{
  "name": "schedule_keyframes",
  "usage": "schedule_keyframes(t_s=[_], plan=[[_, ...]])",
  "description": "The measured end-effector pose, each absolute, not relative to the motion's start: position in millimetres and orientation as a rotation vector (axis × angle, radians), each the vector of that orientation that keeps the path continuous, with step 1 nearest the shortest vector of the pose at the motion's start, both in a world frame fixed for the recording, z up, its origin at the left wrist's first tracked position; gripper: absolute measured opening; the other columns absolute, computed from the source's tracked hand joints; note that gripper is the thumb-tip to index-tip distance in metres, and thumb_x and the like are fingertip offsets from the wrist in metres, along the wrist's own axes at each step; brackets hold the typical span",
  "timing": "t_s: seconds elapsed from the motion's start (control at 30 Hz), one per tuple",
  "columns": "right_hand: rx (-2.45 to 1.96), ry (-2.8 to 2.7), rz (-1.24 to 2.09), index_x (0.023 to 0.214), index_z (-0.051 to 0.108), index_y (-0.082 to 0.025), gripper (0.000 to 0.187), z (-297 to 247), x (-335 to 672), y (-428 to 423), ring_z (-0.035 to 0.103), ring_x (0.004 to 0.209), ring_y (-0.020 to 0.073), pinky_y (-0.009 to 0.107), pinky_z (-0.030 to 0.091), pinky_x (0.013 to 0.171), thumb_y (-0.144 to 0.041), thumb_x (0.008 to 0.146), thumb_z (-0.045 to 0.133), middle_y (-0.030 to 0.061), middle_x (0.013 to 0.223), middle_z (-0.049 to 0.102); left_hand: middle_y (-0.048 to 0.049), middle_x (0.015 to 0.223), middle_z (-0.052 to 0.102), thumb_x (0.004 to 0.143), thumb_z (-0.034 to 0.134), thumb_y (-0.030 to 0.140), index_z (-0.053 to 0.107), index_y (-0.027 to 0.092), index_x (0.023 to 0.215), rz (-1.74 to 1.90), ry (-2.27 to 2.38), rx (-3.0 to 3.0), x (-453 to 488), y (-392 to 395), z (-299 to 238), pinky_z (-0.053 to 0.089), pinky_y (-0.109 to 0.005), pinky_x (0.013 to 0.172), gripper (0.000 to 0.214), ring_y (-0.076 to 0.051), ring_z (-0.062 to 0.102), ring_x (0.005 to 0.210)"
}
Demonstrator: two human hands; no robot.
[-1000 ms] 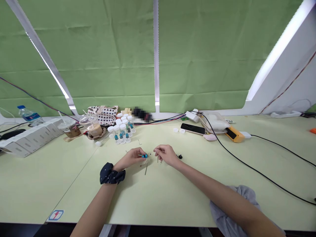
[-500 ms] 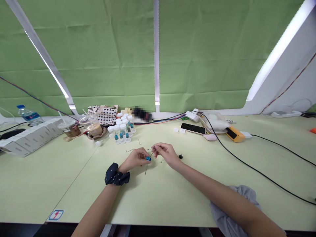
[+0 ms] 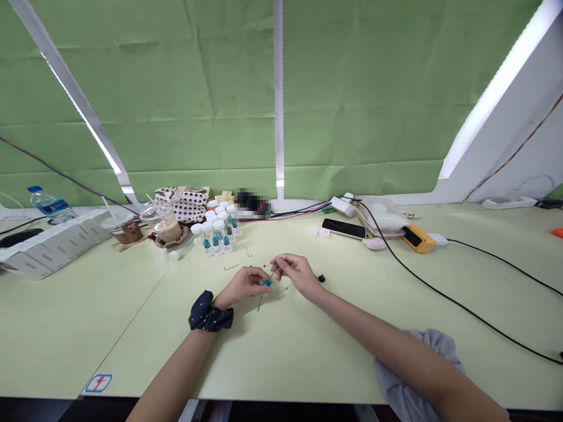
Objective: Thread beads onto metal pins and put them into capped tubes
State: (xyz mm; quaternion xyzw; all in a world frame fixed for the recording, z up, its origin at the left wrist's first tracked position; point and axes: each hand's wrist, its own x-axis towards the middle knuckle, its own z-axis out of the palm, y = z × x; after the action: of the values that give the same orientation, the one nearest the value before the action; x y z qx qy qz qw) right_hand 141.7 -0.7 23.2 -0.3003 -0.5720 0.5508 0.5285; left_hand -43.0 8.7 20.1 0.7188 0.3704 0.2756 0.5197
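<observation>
My left hand (image 3: 245, 285) pinches a small shiny blue part (image 3: 267, 283) between thumb and fingertips, just above the table. Close on its right, my right hand (image 3: 297, 275) is closed on a thin dark rod (image 3: 272, 275), whose lower end reaches down to the blue part. Whether the rod sits inside the part is too small to tell. Beneath the left fingers lies another thin rod (image 3: 260, 303). Two L-shaped hex keys rest beyond the hands, one hex key (image 3: 231, 268) to the left and one (image 3: 248, 252) farther back. A small black part (image 3: 321, 278) is right of my right hand.
Several white-capped clear vials (image 3: 219, 228) with blue parts inside stand behind my left hand. Drink cups (image 3: 165, 225), white boxes (image 3: 53, 243) and a bottle (image 3: 53, 205) are at left. A phone (image 3: 344, 228), yellow device (image 3: 420, 239) and black cable (image 3: 422, 278) lie at right.
My left hand has shifted slightly right with the blue part, which now shows a different side, as if turned. My right hand stays nearly in place with the rod.
</observation>
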Motion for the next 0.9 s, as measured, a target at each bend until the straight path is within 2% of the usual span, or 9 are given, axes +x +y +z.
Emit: schedule_keyframes(t_s=[0.17,0.27,0.4,0.6,0.73,0.83,0.9], plan=[[-0.717,-1.347,1.322,0.085,0.063,-0.014,0.035,20.7,143.3,0.8,0.055,0.054,0.0099,0.026,0.047,0.055,-0.047,0.079,0.053,0.0045,0.073,0.061,-0.0032,0.071,0.060,0.064,0.071,0.034,0.065,0.013,0.080,0.679,0.858,1.754,-41.8,7.9,19.6,0.040,-0.023,0.057,0.028,-0.011,0.051,0.061],[-0.725,-1.422,1.253,0.085,0.064,-0.014,0.032,24.2,142.5,-3.5,0.055,0.054,0.0099,0.025,0.047,0.056,-0.044,0.081,0.052,0.0038,0.072,0.061,-0.0027,0.069,0.060,0.065,0.071,0.034,0.065,0.013,0.083,0.680,0.859,1.710,-40.6,8.4,16.3,0.038,-0.022,0.053,0.029,-0.010,0.050,0.057],[-0.738,-1.526,1.198,0.085,0.064,-0.016,0.033,27.2,140.0,-9.2,0.056,0.057,0.0112,0.026,0.048,0.059,-0.046,0.081,0.051,0.0035,0.072,0.062,-0.0047,0.080,0.063,0.064,0.072,0.032,0.063,0.014,0.092,0.731,0.790,1.621,-37.7,9.2,12.3,0.039,-0.022,0.054,0.035,-0.011,0.052,0.060],[-0.818,-1.556,1.191,0.085,0.063,-0.016,0.036,22.8,139.7,-4.1,0.055,0.055,0.0114,0.025,0.047,0.058,-0.048,0.081,0.049,0.0026,0.066,0.060,-0.0045,0.075,0.063,0.066,0.070,0.035,0.067,0.012,0.091,0.687,0.787,1.629,-39.4,11.5,10.3,0.032,-0.019,0.045,0.034,-0.008,0.046,0.053],[-0.807,-1.610,1.202,0.086,0.064,-0.015,0.038,25.0,136.3,5.5,0.055,0.055,0.0114,0.025,0.047,0.058,-0.049,0.080,0.051,0.0019,0.061,0.059,-0.0060,0.078,0.065,0.069,0.066,0.039,0.068,0.014,0.094,0.667,0.810,1.634,-46.7,14.9,10.4,0.036,-0.020,0.045,0.035,-0.010,0.050,0.055],[-0.786,-1.614,1.245,0.094,0.063,-0.014,0.044,27.9,128.8,22.3,0.056,0.056,0.0106,0.025,0.047,0.056,-0.053,0.080,0.047,0.0049,0.075,0.062,-0.0077,0.081,0.067,0.069,0.067,0.037,0.069,0.013,0.090,0.765,0.809,1.599,-54.6,20.0,12.4,0.044,-0.026,0.056,0.032,-0.013,0.056,0.061],[-0.886,-1.600,1.192,0.104,0.058,-0.016,0.048,27.7,120.7,39.6,0.058,0.057,0.0095,0.024,0.047,0.054,-0.053,0.086,0.034,0.0074,0.089,0.062,-0.0087,0.083,0.068,0.068,0.068,0.035,0.069,0.013,0.090,0.904,0.833,1.563,-61.7,24.9,14.3,0.047,-0.030,0.066,0.031,-0.015,0.058,0.065]])
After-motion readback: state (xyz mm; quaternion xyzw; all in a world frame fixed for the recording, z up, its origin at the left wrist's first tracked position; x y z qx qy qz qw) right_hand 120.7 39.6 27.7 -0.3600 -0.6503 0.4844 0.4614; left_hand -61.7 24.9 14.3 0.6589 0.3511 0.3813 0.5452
